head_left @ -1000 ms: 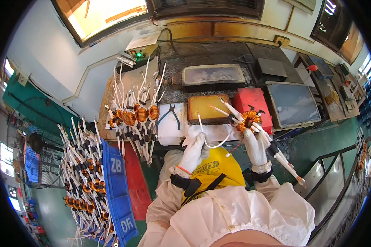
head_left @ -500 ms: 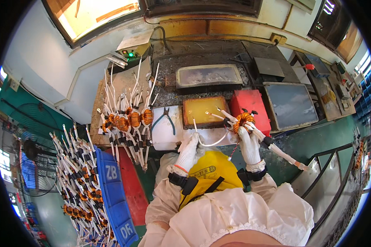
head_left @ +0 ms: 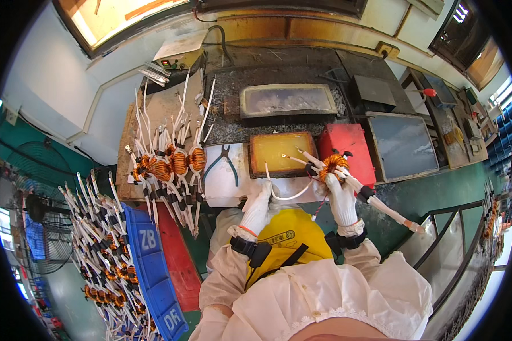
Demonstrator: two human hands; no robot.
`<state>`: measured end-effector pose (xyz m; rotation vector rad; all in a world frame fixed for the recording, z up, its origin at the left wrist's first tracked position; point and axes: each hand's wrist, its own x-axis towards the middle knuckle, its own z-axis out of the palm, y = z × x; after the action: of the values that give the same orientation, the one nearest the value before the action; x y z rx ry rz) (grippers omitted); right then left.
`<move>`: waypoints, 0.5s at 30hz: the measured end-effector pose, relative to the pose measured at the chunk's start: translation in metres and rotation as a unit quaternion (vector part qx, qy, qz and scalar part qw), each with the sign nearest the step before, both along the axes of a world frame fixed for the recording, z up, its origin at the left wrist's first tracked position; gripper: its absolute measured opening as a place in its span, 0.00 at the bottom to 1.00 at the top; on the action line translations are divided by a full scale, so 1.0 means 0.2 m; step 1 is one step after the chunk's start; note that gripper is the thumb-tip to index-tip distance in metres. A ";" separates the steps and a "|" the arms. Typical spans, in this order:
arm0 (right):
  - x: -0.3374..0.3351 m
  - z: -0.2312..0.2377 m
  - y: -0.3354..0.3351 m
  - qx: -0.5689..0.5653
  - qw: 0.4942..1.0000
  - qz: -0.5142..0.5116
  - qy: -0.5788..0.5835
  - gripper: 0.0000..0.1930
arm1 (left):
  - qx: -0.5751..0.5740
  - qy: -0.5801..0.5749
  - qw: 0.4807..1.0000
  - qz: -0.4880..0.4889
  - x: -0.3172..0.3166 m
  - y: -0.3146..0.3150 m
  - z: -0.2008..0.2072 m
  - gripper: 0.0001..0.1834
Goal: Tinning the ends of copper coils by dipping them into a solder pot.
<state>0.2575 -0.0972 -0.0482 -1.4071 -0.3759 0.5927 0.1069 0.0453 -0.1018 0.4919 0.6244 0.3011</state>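
Observation:
My right hand [head_left: 342, 202], in a white knit glove, grips a copper-wound toroidal coil [head_left: 334, 165] with several white-sleeved leads. Its thickest lead [head_left: 387, 209], with a black band, slants down to the right. My left hand [head_left: 257, 207], gloved too, is closed on one long white lead [head_left: 292, 199], which bows across from the coil; its bare tip stands up above my fingers. Two more lead tips point left over the front right of a shallow tray [head_left: 284, 173] of yellow liquid. A thin twisted red wire [head_left: 320, 211] dangles between my hands.
Blue-handled pliers [head_left: 234, 169] lie on a white sheet, left of the tray. Several finished-looking coils [head_left: 178, 162] stand on the bench's left end. A blue bin [head_left: 152, 250] and piled coils are lower left. Behind is a rectangular pot [head_left: 287, 115]; at right, a red box [head_left: 355, 153].
The whole view has shifted slightly, bench things moving a little left. Both hands keep their hold on the coil and its lead. The green light on the back-left box no longer shows.

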 end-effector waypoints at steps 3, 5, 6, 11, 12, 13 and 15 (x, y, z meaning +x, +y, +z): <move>-0.01 0.00 0.01 -0.008 1.000 -0.007 -0.007 0.12 | 0.013 0.035 0.999 0.003 0.00 0.00 0.01 0.17; 0.00 -0.01 0.01 -0.010 1.000 -0.006 -0.006 0.12 | 0.025 0.048 0.999 0.007 0.00 0.00 0.01 0.17; 0.00 -0.01 0.01 -0.010 1.000 -0.007 -0.006 0.12 | 0.024 0.048 0.999 0.007 0.00 0.00 0.01 0.17; 0.01 -0.01 0.01 0.019 1.000 0.012 0.010 0.11 | 0.008 0.006 1.000 0.002 -0.01 0.00 -0.01 0.18; 0.00 0.00 0.00 0.019 1.000 0.011 0.011 0.11 | 0.007 0.007 1.000 0.002 -0.01 -0.01 0.00 0.18; -0.01 0.01 0.00 0.007 1.000 0.006 0.012 0.11 | 0.009 0.001 1.000 0.002 -0.02 -0.01 0.01 0.18; -0.02 0.04 -0.01 -0.005 1.000 0.000 0.014 0.10 | 0.011 -0.005 1.000 0.001 -0.02 -0.02 0.03 0.18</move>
<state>0.2544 -0.0990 -0.0404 -1.4063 -0.3505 0.6138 0.1027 0.0416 -0.0963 0.5101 0.6124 0.3131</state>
